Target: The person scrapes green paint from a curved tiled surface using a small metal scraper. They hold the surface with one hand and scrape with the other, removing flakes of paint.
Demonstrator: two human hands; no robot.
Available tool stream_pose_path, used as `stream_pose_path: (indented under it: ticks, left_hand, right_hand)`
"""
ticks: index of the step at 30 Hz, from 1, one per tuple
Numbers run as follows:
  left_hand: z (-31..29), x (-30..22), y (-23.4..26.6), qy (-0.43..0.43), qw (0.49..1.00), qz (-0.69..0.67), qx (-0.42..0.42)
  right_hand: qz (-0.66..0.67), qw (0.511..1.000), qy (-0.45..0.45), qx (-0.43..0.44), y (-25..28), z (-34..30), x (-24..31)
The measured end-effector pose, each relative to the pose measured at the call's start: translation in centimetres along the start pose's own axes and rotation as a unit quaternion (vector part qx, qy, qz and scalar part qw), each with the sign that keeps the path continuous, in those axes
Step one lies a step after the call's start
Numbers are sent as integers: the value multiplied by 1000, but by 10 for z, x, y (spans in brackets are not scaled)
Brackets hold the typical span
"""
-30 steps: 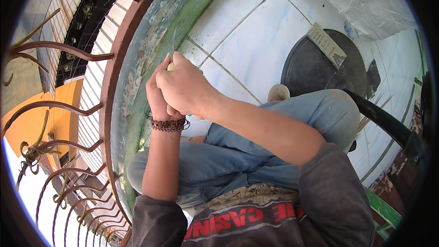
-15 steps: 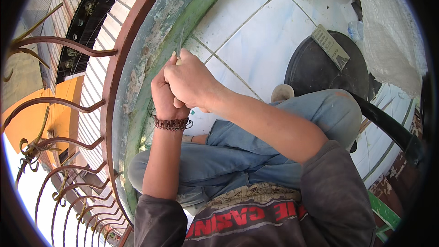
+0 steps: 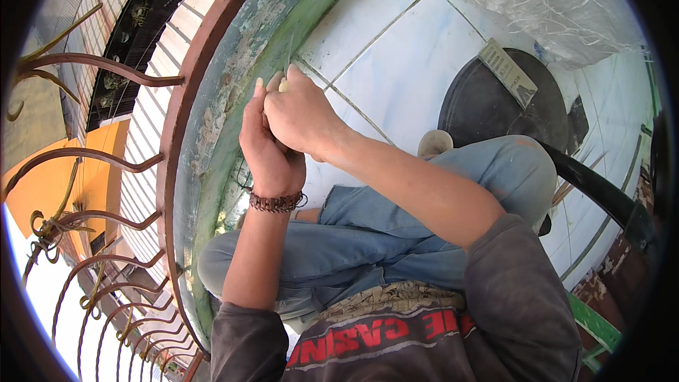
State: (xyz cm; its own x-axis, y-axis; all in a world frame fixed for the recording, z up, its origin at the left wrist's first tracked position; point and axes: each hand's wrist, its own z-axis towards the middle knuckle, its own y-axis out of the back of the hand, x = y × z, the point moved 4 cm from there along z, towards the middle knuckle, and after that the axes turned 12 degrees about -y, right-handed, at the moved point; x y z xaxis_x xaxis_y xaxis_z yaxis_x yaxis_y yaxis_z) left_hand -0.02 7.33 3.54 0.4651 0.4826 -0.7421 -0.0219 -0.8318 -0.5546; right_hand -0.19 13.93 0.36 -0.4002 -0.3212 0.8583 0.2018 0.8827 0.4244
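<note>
Right hand (image 3: pixel 303 112) is closed around a pale-handled thin blade (image 3: pixel 283 87), which points away from the body toward the green ledge (image 3: pixel 304 18), presumably for safety, while the left hand (image 3: pixel 270 152) seemingly braces it, its own grip hidden.

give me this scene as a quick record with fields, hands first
left hand: against right hand, fingers partly hidden
right hand: closed round thin strip, which juts past fingertips; kind unclear
left wrist: dark bracelet
legs: bent, in blue jeans
floor: white tiles
right side: black disc with grey card lying on it
upper right: white sack
left side: brown railing beside green ledge
</note>
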Motion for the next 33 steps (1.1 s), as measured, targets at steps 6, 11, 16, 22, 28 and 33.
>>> stream_pose_path:
  ticks: [6, 11, 16, 22, 28, 33]
  left_hand:
    - [13, 15, 26, 10, 994, 102, -27]
    - [13, 2, 15, -28, 987, 157, -29]
    - [-6, -6, -2, -114, 975, 185, -55]
    - [0, 1, 13, -34, 957, 279, -66]
    - [7, 4, 18, 12, 937, 340, -75]
    - [-10, -15, 1, -119, 936, 330, -21]
  right_hand:
    - [217, 944, -229, 102, 12, 4, 0]
    - [246, 918, -290, 113, 21, -1, 15]
    - [191, 951, -209, 126, 12, -4, 13]
    - [259, 894, -306, 201, 14, -7, 10]
    - [250, 911, -254, 209, 2, 3, -3]
    - [314, 883, -279, 210, 9, -10, 16]
